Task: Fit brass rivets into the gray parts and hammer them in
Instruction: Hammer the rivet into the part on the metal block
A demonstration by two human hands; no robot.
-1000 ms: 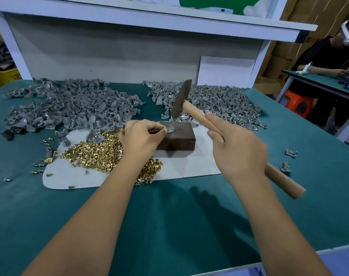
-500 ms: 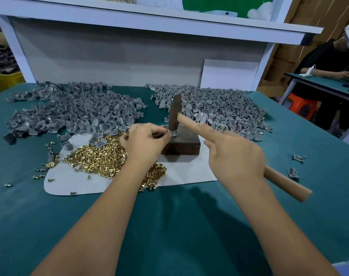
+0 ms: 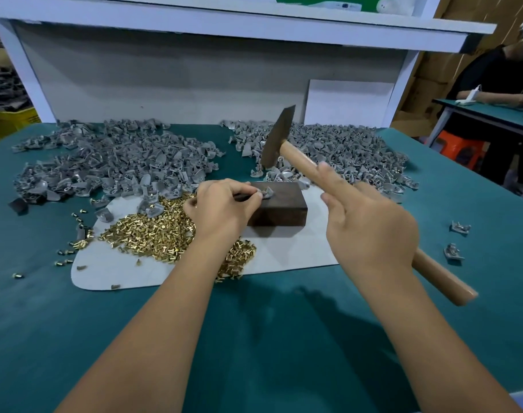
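My left hand point(image 3: 221, 211) pinches a gray part point(image 3: 267, 192) between thumb and fingertips, holding it on top of the dark block point(image 3: 279, 208); a brass tip shows at the part, though whether the rivet is seated I cannot tell

My right hand point(image 3: 370, 228) has its grip closed round the wooden handle of the hammer point(image 3: 276, 141), index finger laid straight along the shaft. Hammer head raised above and behind the block, clear of the part, tilted

Block sits on a white mat point(image 3: 284, 248) on the teal bench point(image 3: 254, 338). Brass rivets point(image 3: 156, 234) heaped on the mat's left side, just beside my left wrist; some strays off the mat to the left

Gray parts in two piles at the back: left pile point(image 3: 111, 162), right pile point(image 3: 343, 150). Two loose gray pieces point(image 3: 455, 242) on the bench right of my right hand

White shelf point(image 3: 224, 22) overhead. Another person point(image 3: 493, 84) at a neighbouring bench, far right
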